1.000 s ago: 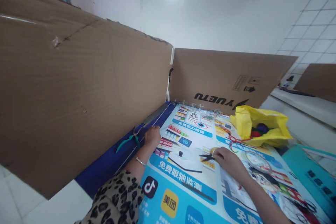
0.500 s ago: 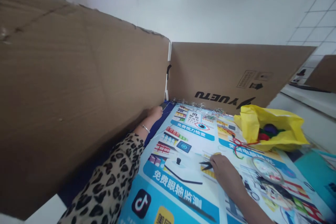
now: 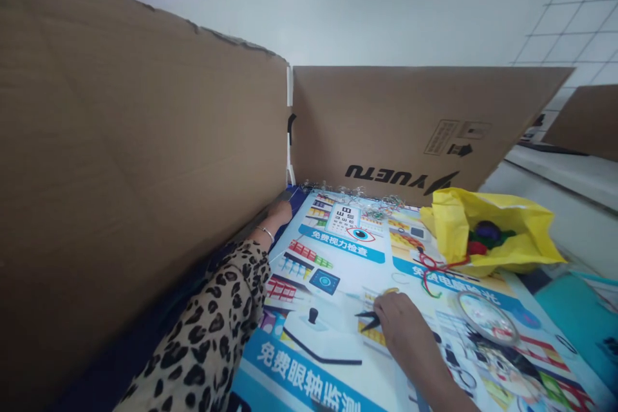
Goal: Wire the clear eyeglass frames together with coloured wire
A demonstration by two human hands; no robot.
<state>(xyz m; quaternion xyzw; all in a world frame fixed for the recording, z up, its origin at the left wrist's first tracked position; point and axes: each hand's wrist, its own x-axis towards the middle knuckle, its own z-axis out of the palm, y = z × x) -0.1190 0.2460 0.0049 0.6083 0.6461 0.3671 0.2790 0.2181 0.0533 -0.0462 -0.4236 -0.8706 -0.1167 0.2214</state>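
Note:
My left hand (image 3: pixel 280 212), a bracelet at its wrist, reaches to the far left edge of the printed poster sheet (image 3: pixel 347 277). Its fingers are closed beside a small dark grey piece (image 3: pixel 288 194) near the cardboard corner; what they hold is hidden. Over the middle of the sheet, my right hand (image 3: pixel 398 318) grips a pair of small thread snips (image 3: pixel 369 320). Their dark pointed blades stick out to the left, slightly apart, and a yellow bit shows above the fingers. Thin loose threads (image 3: pixel 386 206) lie tangled along the sheet's far edge.
Cardboard walls stand at the left (image 3: pixel 168 122) and back (image 3: pixel 386 116). On the right are a yellow bag (image 3: pixel 449 232) with dark and red balls inside, a red cord (image 3: pixel 429 264), a clear round roll (image 3: pixel 487 315) and a teal item (image 3: pixel 574 315).
The view has shifted slightly, so the scene sits further left in the picture. Both hands keep nearly the same places over the sheet, and the snips stay in my right hand.

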